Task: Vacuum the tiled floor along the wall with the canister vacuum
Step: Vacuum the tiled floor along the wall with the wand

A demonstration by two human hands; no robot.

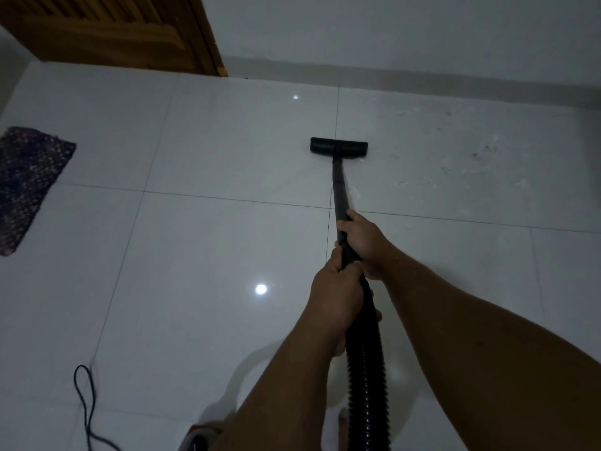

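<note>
A black vacuum wand (340,190) runs away from me across glossy white floor tiles (227,151). Its flat black floor head (339,146) rests on the tiles, a little short of the wall's baseboard (422,78). My right hand (366,237) grips the wand higher up. My left hand (336,294) grips it just below, where the ribbed black hose (366,379) begins. The hose drops toward me between my forearms. A corner of the canister (200,434), with an orange-red edge, shows at the bottom. Dust and smudges (471,151) lie on the tiles right of the head.
A wooden door (123,30) stands at the top left, next to the white wall. A dark patterned mat (27,183) lies at the left edge. A black power cord (86,402) loops over the tiles at the bottom left.
</note>
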